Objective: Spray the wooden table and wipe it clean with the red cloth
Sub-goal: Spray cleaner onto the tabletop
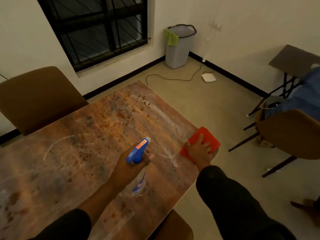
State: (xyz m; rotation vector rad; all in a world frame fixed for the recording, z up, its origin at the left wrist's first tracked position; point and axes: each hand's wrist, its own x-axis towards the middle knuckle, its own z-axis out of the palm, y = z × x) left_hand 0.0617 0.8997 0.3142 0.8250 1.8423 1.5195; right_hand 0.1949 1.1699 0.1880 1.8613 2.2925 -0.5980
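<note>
The wooden table (90, 135) fills the left and middle, stained with dark spots and streaked with whitish wet smears. My left hand (136, 161) grips a clear spray bottle (138, 151) with a blue trigger head, held above the table's middle right, nozzle pointing away from me. My right hand (199, 151) lies flat, fingers spread, pressing the red cloth (206, 135) onto the table's right edge. Part of the cloth hangs past the edge.
A brown chair (36, 96) stands at the table's far left side, another chair (292, 134) to the right on the floor. A grey bin (178, 49) sits in the corner, with a cable and white device (208, 77) on the floor. A small side table (294, 59) is at the right.
</note>
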